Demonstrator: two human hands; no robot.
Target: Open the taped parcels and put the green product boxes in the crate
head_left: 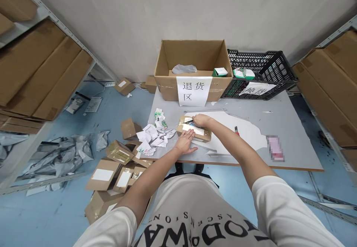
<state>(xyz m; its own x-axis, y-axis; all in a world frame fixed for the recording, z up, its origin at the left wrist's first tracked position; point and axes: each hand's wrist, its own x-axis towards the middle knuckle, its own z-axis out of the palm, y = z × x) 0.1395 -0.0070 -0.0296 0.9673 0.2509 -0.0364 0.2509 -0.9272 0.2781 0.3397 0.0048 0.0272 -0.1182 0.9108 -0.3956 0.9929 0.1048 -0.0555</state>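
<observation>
A small cardboard box [206, 137] with clear tape and a white label lies at the table's front middle. Its top is partly open, and something bluish and dark shows in the gap, too small to name. My left hand [184, 143] rests with outstretched fingers on the box's near left side, pressing against the label. At the far edge of the opening, my right hand [202, 120] is closed in a fist; what its fingers grip is hidden. A red and black box cutter [237, 130] lies on white paper [249, 137] to the right.
Crumpled printed papers [150, 133] lie left of the box. Behind stand a large labelled carton [169, 85] and a black crate [262, 77] with green-white boxes. A pink, pixelated item [275, 148] lies right. Opened cartons [103, 174] pile on the floor at left, near shelving.
</observation>
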